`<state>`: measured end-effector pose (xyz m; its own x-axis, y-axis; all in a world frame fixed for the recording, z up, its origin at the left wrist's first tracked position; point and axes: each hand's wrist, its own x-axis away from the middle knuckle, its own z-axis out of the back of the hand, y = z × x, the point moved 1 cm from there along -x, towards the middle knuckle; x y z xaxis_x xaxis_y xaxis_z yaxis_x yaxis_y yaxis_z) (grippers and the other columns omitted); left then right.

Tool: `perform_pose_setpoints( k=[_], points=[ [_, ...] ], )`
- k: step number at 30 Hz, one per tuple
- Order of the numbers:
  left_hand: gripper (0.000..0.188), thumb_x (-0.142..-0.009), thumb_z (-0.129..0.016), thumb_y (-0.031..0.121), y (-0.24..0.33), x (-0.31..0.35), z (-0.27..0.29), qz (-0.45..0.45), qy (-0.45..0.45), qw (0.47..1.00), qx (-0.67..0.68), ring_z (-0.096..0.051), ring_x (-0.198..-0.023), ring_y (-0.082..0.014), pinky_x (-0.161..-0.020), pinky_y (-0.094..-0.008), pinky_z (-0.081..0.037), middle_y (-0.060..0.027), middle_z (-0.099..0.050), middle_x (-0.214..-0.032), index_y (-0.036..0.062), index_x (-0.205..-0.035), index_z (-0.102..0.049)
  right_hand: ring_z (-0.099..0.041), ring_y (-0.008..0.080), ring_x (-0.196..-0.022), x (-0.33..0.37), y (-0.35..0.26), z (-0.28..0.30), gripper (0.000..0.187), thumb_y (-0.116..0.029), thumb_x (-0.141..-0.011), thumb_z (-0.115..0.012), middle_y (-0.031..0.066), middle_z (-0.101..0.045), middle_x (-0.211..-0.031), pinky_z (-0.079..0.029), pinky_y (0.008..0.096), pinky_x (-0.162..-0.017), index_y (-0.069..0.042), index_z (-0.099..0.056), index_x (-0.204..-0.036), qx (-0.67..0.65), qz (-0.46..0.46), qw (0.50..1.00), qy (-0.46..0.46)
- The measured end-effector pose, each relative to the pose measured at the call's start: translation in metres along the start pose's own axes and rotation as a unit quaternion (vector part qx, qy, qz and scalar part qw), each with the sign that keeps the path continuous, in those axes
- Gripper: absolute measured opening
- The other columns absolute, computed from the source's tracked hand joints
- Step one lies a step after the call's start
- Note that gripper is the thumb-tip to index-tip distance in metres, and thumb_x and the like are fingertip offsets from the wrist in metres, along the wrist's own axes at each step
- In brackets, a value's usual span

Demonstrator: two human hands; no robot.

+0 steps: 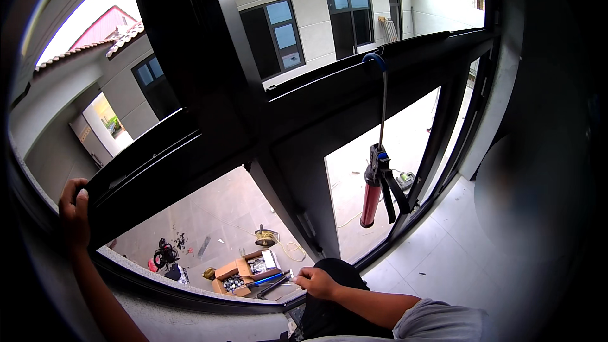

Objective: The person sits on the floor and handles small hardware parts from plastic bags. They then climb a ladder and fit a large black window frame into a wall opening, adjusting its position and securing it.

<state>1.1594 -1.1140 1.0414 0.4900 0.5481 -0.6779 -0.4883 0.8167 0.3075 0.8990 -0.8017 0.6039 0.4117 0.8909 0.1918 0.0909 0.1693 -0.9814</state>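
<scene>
My left hand point(75, 214) is closed around the left end of a black window frame point(218, 142), with the thumb on the near side. Down by my knee, my right hand point(316, 282) is closed, fingers pinched near a small whitish piece too small to name. A caulking gun point(379, 177) with a dark red barrel and black handle hangs from the frame's crossbar by its blue-tipped hooked rod. Neither hand touches it.
Below, outside the frame, stand open cardboard boxes point(234, 278) with small parts. Behind them lies a cable reel point(266, 236) with yellow cord, and farther left a coiled black cable point(166, 254). A green tool point(403, 180) rests outside on the ground. Pale tiles point(437, 256) cover the floor at right.
</scene>
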Motion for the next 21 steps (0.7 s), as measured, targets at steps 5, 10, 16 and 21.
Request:
perform_pose_setpoints(
  k=[5, 10, 16, 21],
  points=[
    [0.028, -0.09, -0.048, 0.015, -0.003, -0.004, -0.002, 0.004, -0.003, 1.0, 0.005, -0.057, -0.096, -0.0191, -0.094, -0.0311, -0.044, -0.01, -0.059, -0.1, -0.0026, -0.108, -0.059, -0.056, 0.0108, -0.066, 0.011, 0.015, 0.021, 0.027, -0.027, -0.097, -0.065, 0.003, -0.06, -0.069, -0.046, 0.0298, -0.063, -0.002, -0.066, -0.087, 0.005, 0.025, 1.0, -0.004],
    [0.029, -0.096, -0.055, 0.028, 0.024, -0.009, 0.008, 0.023, -0.048, 0.998, -0.036, -0.05, -0.082, -0.0145, -0.077, -0.032, -0.042, -0.0069, -0.056, -0.086, -0.0003, -0.092, -0.058, -0.061, 0.0151, -0.072, 0.001, 0.02, 0.009, 0.028, -0.03, -0.095, -0.066, 0.0076, -0.065, -0.074, -0.049, 0.0318, -0.069, -0.002, -0.067, -0.089, 0.09, 0.06, 0.994, 0.002],
    [0.054, -0.094, -0.059, 0.049, 0.047, -0.024, -0.009, 0.002, -0.129, 0.988, -0.088, -0.051, -0.064, -0.0223, -0.064, -0.0382, -0.043, -0.0141, -0.054, -0.066, -0.0034, -0.078, -0.059, -0.065, 0.019, -0.073, 0.002, 0.014, 0.007, 0.03, -0.032, -0.092, -0.067, 0.0104, -0.068, -0.076, -0.05, 0.0336, -0.07, -0.002, -0.069, -0.09, 0.161, 0.018, 0.987, -0.001],
    [0.053, -0.093, -0.061, 0.049, 0.061, -0.021, -0.01, 0.049, -0.118, 0.99, -0.057, -0.054, -0.069, -0.022, -0.067, -0.0363, -0.045, -0.0147, -0.059, -0.072, -0.0034, -0.083, -0.065, -0.071, 0.0312, -0.089, 0.003, -0.001, 0.008, 0.043, -0.044, -0.09, -0.063, 0.0175, -0.073, -0.091, -0.053, 0.0382, -0.081, -0.002, -0.07, -0.097, 0.248, -0.04, 0.967, -0.027]
  ],
)
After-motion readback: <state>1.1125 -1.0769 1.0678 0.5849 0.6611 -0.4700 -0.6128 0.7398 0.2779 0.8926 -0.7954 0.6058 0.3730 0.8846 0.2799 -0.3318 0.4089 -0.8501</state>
